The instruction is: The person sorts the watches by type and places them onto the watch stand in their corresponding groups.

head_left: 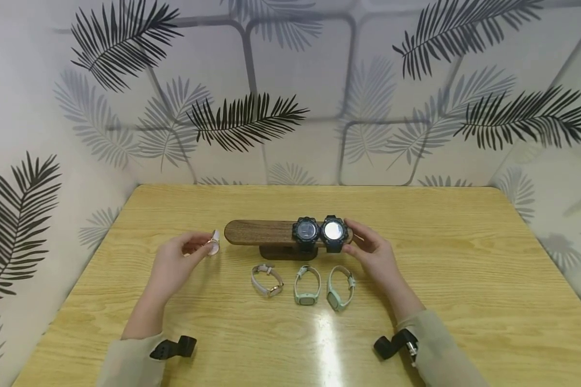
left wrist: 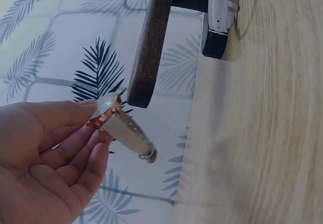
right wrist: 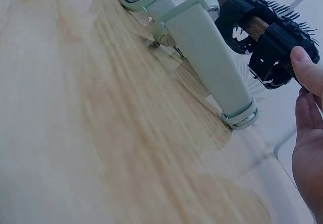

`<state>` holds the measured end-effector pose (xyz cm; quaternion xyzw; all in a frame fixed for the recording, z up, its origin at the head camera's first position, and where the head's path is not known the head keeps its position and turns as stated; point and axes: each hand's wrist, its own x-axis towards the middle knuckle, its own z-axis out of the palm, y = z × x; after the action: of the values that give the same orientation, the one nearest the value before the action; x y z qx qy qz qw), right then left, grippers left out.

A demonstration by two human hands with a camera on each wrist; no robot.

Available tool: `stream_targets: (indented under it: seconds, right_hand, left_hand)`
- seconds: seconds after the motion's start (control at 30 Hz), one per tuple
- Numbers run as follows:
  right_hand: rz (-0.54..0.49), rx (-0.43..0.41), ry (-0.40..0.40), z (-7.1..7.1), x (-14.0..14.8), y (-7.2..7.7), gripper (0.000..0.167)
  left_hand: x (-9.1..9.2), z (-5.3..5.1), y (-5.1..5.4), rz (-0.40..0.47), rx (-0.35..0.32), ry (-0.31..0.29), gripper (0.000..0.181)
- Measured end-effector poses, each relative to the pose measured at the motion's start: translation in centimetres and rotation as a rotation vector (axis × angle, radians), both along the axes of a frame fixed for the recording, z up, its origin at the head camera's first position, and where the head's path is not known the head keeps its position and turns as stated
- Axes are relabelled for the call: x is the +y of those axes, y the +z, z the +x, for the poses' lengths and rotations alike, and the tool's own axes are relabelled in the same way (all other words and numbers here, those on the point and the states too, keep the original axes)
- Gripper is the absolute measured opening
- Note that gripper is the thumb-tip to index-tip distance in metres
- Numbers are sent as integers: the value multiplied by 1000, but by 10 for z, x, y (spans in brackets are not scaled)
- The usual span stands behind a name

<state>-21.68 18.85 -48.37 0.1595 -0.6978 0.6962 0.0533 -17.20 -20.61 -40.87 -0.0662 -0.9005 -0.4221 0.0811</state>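
Observation:
My left hand (head_left: pixel 171 266) pinches a white-strapped wristwatch (left wrist: pixel 104 110) with a rose-gold case between thumb and fingers, just off the left end of a dark wooden watch stand (head_left: pixel 256 232). The strap hangs down behind the case in the left wrist view. Two black digital watches, a left one (head_left: pixel 307 230) and a right one (head_left: pixel 333 231) with a bright face, are wrapped around the right part of the stand's bar. At that end my right hand (head_left: pixel 380 260) grips the bar, its thumb close against the right black watch.
Before the stand, a pale-strapped watch (head_left: pixel 260 287) and two mint-green watches, one in the middle (head_left: pixel 307 300) and one on the right (head_left: pixel 334 299), stand on the wooden table (head_left: pixel 465 258). A leaf-patterned wall (head_left: pixel 300 70) rises behind the table.

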Motion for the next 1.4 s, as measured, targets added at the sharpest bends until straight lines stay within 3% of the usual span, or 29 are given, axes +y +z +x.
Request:
stream_targets:
  seconds: [0.17,0.3,0.5,0.67,0.77,1.0,1.13,1.4]
  right_hand:
    - [2,4,-7,0,0,0,56]
    - [-2,9,-5,0,-1,1,56]
    - [-4,19,3,0,-1,0,56]
    - [-8,25,3,1,-1,0,56]
    - [-5,24,-2,1,-1,0,55]
    - [15,18,-3,0,-1,1,56]
    - [21,11,-8,-1,0,0,56]
    - [4,31,0,0,-1,1,56]
  left_hand:
    - [1,-11,-8,220,-31,53,30]
    - [6,-18,-12,341,-36,81,30]
    - [14,-25,-16,393,-101,89,32]
    - [19,-27,-18,336,-105,77,32]
    - [19,-28,-19,279,-66,55,32]
    - [11,-27,-18,40,92,-108,42]
    - [8,-28,-18,-55,135,-156,42]
    - [4,-34,-26,-102,209,-220,51]
